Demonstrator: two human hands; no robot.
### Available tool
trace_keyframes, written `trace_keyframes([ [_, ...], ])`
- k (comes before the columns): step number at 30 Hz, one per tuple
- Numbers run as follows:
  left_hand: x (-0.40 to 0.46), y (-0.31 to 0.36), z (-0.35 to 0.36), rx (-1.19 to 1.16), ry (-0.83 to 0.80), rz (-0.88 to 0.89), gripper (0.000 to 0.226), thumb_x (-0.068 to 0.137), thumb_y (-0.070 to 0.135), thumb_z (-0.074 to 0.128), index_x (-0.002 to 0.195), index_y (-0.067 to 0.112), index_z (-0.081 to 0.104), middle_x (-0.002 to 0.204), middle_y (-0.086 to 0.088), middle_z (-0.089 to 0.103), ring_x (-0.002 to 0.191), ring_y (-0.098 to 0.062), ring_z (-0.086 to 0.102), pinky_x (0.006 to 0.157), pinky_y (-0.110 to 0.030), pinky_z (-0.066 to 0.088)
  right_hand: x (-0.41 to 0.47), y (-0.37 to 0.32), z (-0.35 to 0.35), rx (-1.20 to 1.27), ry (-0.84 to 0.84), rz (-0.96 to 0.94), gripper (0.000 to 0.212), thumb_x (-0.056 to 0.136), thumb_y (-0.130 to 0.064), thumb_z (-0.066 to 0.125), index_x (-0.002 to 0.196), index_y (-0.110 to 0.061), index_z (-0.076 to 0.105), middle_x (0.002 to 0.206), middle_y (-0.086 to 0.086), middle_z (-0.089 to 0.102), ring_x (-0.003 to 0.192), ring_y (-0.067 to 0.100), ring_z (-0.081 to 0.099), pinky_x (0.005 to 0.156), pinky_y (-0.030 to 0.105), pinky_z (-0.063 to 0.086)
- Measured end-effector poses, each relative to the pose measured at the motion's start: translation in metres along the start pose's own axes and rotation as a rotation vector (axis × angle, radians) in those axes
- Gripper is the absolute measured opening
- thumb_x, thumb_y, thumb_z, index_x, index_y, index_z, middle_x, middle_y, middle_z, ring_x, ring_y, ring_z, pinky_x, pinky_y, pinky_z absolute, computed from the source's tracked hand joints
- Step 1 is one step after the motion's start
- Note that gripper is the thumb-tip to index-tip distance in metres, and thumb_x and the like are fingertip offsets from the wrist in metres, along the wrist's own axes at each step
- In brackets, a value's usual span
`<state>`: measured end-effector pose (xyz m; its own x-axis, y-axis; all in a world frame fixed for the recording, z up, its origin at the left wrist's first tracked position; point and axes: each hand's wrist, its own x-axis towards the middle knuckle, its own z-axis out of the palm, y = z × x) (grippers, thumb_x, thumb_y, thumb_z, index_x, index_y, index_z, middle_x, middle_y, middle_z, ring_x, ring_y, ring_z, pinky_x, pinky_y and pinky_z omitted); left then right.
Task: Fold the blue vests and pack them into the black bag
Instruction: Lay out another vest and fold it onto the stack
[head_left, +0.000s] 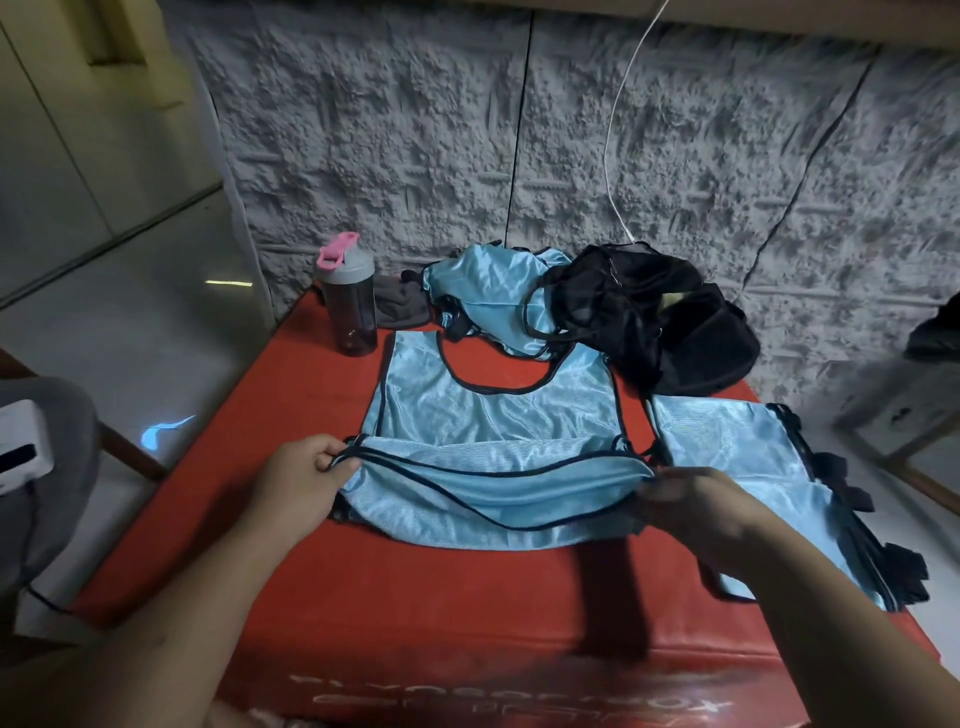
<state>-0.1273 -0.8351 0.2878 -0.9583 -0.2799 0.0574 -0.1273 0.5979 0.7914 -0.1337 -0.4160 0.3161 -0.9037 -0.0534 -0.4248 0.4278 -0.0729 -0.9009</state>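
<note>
**Vest hem pinched both sides**

Head view: left hand (301, 475) and right hand (696, 501) each pinching the near hem of blue vest (488, 415), spread on red mat (415, 597). Folded vests (748, 467) just right; black bag (660, 322) behind.

A shiny light-blue vest with dark trim (493, 410) lies flat mid-table, its lower hem lifted and doubled over. A folded blue vest (737, 457) lies to its right; crumpled ones (483, 291) sit behind, beside the slumped, seemingly open black fabric bag (675, 332).
</note>
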Motion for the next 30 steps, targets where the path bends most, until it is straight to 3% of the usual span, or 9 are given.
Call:
trace_keyframes([
  [2,0.000,-0.001,0.002,0.000,-0.015,-0.007,0.015,0.091,0.013,0.072,0.076,0.016,0.070,0.062,-0.009,0.067,0.056,-0.023,0.059,0.058,-0.036,0.044,0.000,0.002,-0.001,-0.139,-0.005,-0.041,0.030,0.058,0.010,0.069,0.086,0.019,0.062,0.077,0.024,0.060,0.072,0.033,0.057,0.058,0.030,0.052],
  [5,0.001,-0.002,0.002,0.007,-0.021,-0.036,0.020,0.093,0.013,0.068,0.073,0.015,0.068,0.059,-0.010,0.062,0.054,-0.021,0.052,0.057,-0.035,0.038,0.007,0.010,-0.003,-0.229,0.198,-0.078,0.016,0.067,0.023,0.067,0.082,0.016,0.066,0.071,0.023,0.062,0.063,0.027,0.061,0.059,0.031,0.054],
  [8,0.001,-0.001,0.002,0.021,-0.010,-0.070,0.026,0.094,0.012,0.065,0.069,0.010,0.063,0.050,0.005,0.048,0.051,-0.018,0.042,0.055,-0.034,0.030,0.014,0.012,-0.004,-0.302,0.274,-0.041,0.021,0.064,0.029,0.068,0.081,0.017,0.068,0.076,0.029,0.065,0.072,0.034,0.065,0.079,0.047,0.058],
  [12,0.002,-0.002,0.002,0.019,-0.016,-0.086,0.030,0.095,0.012,0.063,0.066,0.006,0.059,0.047,0.008,0.044,0.050,-0.016,0.039,0.055,-0.035,0.028,0.019,0.013,0.001,-0.431,0.333,-0.002,0.021,0.065,0.026,0.072,0.084,0.018,0.067,0.067,0.025,0.063,0.064,0.036,0.068,0.070,0.050,0.062],
  [15,0.003,-0.002,0.003,0.018,-0.023,-0.093,0.027,0.096,0.013,0.062,0.071,0.002,0.061,0.052,0.002,0.046,0.051,-0.018,0.041,0.055,-0.034,0.029,0.021,0.015,0.006,-0.504,0.370,-0.057,0.008,0.075,0.012,0.075,0.076,0.012,0.067,0.062,0.030,0.065,0.060,0.042,0.071,0.064,0.054,0.062],
  [19,0.004,-0.001,0.005,0.015,-0.031,-0.104,0.031,0.096,0.011,0.061,0.066,0.003,0.055,0.042,0.009,0.041,0.047,-0.017,0.036,0.053,-0.034,0.025,0.019,0.012,0.009,-0.654,0.388,-0.188,0.036,0.089,-0.026,0.076,0.060,-0.006,0.068,0.041,0.001,0.053,0.037,0.009,0.046,0.046,0.026,0.039],
  [23,0.006,-0.003,0.006,0.024,0.001,-0.094,0.028,0.095,0.011,0.062,0.066,0.010,0.060,0.046,0.008,0.048,0.051,-0.018,0.044,0.055,-0.035,0.030,0.019,0.005,0.004,-0.844,0.400,-0.336,0.045,0.088,-0.042,0.073,0.056,-0.009,0.068,0.043,-0.003,0.052,0.045,0.010,0.048,0.055,0.036,0.040],
  [26,0.007,-0.005,0.004,0.009,0.018,-0.074,0.018,0.094,0.010,0.064,0.076,0.016,0.067,0.062,-0.001,0.065,0.063,-0.024,0.061,0.062,-0.039,0.044,0.017,0.003,-0.001,-0.777,0.333,-0.421,0.022,0.086,-0.025,0.076,0.064,-0.025,0.073,0.060,-0.005,0.068,0.061,0.016,0.065,0.067,0.039,0.051],
  [30,0.002,0.001,-0.001,0.014,0.055,-0.030,0.010,0.093,0.010,0.065,0.088,0.017,0.070,0.059,0.001,0.062,0.060,-0.020,0.058,0.059,-0.035,0.041,0.009,-0.001,0.000,-0.535,0.217,-0.455,0.015,0.088,0.001,0.071,0.078,-0.011,0.075,0.066,0.012,0.070,0.060,0.030,0.064,0.063,0.042,0.051],
])
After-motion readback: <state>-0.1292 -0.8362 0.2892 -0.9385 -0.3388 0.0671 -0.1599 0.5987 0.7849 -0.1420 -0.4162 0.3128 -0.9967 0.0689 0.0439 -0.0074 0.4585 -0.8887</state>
